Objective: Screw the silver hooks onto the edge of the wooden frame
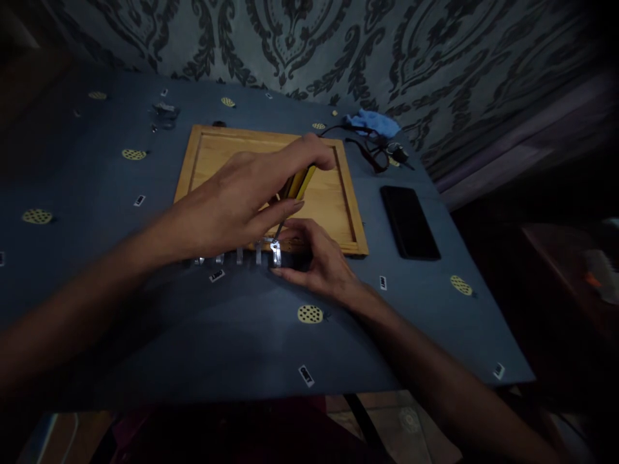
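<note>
My left hand (246, 196) is wrapped round the yellow and black handle of a screwdriver (304, 183). The thin shaft points down, and its tip meets a small shiny metal hook (276, 252) at the near edge of a wooden framed board (355, 222). My right hand (322, 261) pinches around that hook, thumb below and fingers above on the board's edge. Several similar hooks (240, 256) stick out along the same edge to the left, partly under my left hand. The board lies flat, its raised rim facing up.
A dark phone (410, 222) lies right of the board. Glasses (370, 151), a bunch of keys (397, 153) and a blue cloth (373, 122) sit at the back right. Small clear or metallic pieces (165, 111) lie at the back left. A patterned wall borders the table (232, 348).
</note>
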Available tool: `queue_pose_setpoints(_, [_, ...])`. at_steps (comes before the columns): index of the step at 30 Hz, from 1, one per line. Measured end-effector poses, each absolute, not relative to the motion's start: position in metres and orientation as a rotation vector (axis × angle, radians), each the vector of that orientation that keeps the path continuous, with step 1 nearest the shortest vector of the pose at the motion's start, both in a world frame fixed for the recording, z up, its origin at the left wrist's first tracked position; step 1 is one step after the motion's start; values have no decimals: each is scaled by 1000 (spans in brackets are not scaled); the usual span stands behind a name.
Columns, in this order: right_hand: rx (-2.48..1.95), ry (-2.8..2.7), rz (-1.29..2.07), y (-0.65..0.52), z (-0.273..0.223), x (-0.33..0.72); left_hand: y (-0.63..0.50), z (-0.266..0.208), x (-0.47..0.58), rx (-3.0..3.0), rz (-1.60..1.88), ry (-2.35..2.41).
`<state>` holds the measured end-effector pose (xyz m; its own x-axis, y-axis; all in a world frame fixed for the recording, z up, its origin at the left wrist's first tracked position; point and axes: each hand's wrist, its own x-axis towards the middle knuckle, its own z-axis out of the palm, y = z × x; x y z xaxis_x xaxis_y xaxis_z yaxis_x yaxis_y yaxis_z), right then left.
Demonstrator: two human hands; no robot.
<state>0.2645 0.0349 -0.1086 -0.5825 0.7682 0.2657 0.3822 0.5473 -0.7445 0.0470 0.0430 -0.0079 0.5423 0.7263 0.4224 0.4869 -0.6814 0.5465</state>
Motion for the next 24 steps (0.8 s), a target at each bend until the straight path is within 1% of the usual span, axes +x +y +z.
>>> queue_pose_setpoints(2, [-921, -2208, 821, 36, -109, 265, 43, -8, 48, 2468, 850, 988])
queue_pose_setpoints(4, [-919, -2212, 803, 36, -109, 265, 43, -8, 48, 2494, 863, 1010])
queue_pose_setpoints(9, [-937, -2192, 839, 36, -111, 265, 44, -8, 48, 2490, 924, 1047])
queue_pose_setpoints(24, [-951, -2194, 849, 35, -114, 266, 46, -5, 43, 2456, 878, 995])
